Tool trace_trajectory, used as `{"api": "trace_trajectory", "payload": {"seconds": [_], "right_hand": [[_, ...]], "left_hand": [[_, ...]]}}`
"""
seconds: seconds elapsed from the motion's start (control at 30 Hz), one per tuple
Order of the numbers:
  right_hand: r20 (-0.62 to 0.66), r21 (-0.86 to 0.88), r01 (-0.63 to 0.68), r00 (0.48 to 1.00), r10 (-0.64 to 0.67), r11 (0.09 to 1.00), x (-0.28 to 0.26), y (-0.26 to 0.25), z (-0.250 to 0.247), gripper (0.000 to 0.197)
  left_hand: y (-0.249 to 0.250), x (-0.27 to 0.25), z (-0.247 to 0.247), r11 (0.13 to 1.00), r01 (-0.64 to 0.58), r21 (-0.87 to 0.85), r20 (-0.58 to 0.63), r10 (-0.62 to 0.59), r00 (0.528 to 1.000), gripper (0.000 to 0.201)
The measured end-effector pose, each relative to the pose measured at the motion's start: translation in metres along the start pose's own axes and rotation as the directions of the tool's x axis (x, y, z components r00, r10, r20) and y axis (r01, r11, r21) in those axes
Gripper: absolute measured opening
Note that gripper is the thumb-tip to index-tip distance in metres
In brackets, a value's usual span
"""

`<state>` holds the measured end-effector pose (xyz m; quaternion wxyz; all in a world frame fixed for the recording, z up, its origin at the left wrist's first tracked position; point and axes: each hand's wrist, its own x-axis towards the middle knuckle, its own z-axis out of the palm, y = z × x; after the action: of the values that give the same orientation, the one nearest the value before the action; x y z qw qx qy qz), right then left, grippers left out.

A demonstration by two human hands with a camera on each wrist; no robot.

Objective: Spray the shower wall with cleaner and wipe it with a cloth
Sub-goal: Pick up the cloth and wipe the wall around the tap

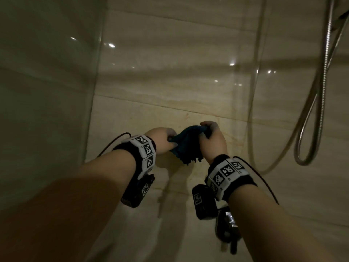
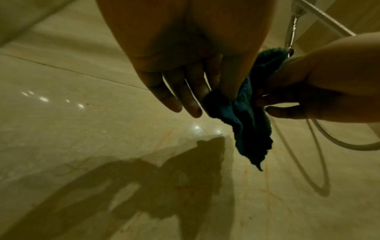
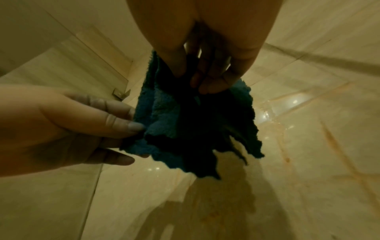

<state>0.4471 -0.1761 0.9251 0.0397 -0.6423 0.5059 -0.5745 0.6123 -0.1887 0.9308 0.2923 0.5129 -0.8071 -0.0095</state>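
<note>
A dark blue cloth [image 1: 186,146] hangs crumpled between both hands, just in front of the beige tiled shower wall [image 1: 170,82]. My left hand [image 1: 169,138] pinches the cloth's left edge. In the left wrist view the thumb and forefinger hold the cloth [image 2: 244,123] while the other fingers [image 2: 174,100] stay straight. My right hand [image 1: 206,130] grips the top of the cloth. In the right wrist view its fingers [image 3: 205,76] bunch the cloth [image 3: 164,113], whose ragged lower edge dangles free. No spray bottle is in view.
A glass panel [image 1: 47,91] stands at the left, with a metal clamp [image 3: 121,94] at its edge. A metal shower hose [image 1: 311,110] loops down on the right. A dark tap fitting [image 1: 228,229] sits below my right wrist. Orange streaks [image 3: 339,146] mark the tiles.
</note>
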Motion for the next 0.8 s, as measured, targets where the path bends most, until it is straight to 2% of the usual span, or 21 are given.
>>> {"api": "trace_trajectory", "payload": {"seconds": [0.13, 0.3, 0.43, 0.5, 0.63, 0.7, 0.8], "right_hand": [[-0.015, -0.041, 0.043, 0.999, -0.043, 0.998, 0.028, 0.003, 0.004, 0.037], [-0.022, -0.216, 0.189, 0.980, -0.198, 0.958, 0.060, 0.009, 0.011, 0.038], [-0.038, -0.279, 0.203, 0.974, -0.222, 0.938, 0.079, 0.007, 0.028, 0.039], [-0.011, -0.305, 0.196, 0.978, -0.209, 0.932, 0.086, 0.005, 0.039, 0.043], [-0.007, -0.302, 0.168, 0.984, -0.178, 0.938, 0.090, 0.005, 0.054, 0.066], [-0.026, -0.232, 0.143, 0.988, -0.154, 0.962, 0.090, 0.008, 0.051, 0.064], [0.050, -0.202, 0.126, 0.992, -0.119, 0.971, 0.088, 0.012, 0.039, 0.058]], "left_hand": [[-0.010, 0.020, -0.005, 0.996, 0.053, 0.071, -0.054, -0.049, 0.997, 0.034], [-0.031, 0.044, -0.014, 0.944, 0.212, 0.254, -0.131, -0.183, 0.974, 0.059], [-0.043, 0.063, -0.016, 0.929, 0.231, 0.288, -0.140, -0.198, 0.970, 0.077], [-0.049, 0.074, -0.017, 0.919, 0.207, 0.334, -0.145, -0.167, 0.975, 0.083], [-0.060, 0.087, -0.020, 0.927, 0.111, 0.359, -0.134, -0.067, 0.989, 0.087], [-0.062, 0.091, -0.017, 0.943, 0.034, 0.332, -0.150, 0.017, 0.989, 0.084], [-0.055, 0.094, -0.004, 0.922, -0.137, 0.363, -0.193, 0.218, 0.957, 0.074]]}}
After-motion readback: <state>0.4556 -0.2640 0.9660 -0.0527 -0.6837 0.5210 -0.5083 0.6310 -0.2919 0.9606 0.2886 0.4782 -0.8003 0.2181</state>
